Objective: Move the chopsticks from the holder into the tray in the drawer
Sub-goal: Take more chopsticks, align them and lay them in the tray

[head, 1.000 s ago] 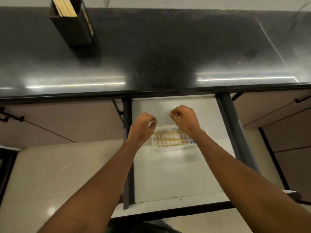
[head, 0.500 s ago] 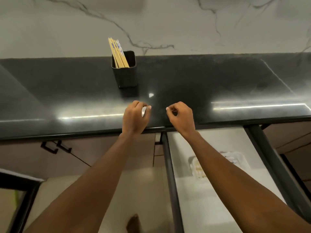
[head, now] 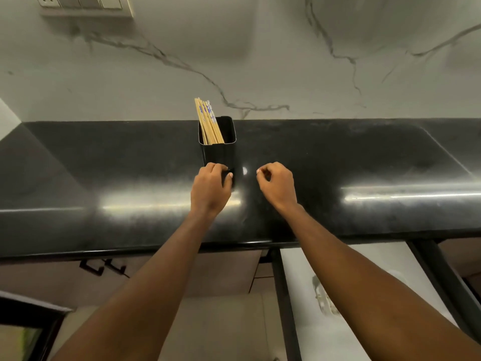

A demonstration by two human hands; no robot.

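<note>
A bundle of wooden chopsticks (head: 208, 121) with blue print stands in a black rectangular holder (head: 221, 149) at the back of the black countertop (head: 104, 165). My left hand (head: 209, 190) wraps the holder's base, fingers on its left side and thumb on its front. Just right of the holder, my right hand (head: 277, 186) hovers with curled fingers and holds nothing. The clear tray (head: 321, 298) lies in the open white drawer (head: 312, 334) at the lower right, mostly hidden behind my right forearm.
A marble-patterned wall rises behind the counter, with a switch plate (head: 86, 3) at the top left. Beige cabinet fronts with dark handles (head: 101, 267) sit below the counter edge on the left. The drawer's dark side rail (head: 285, 308) runs toward me.
Both hands rose from the tray in the drawer and moved up across the counter. My left hand has reached the holder's base, and my view has tilted up toward the wall.
</note>
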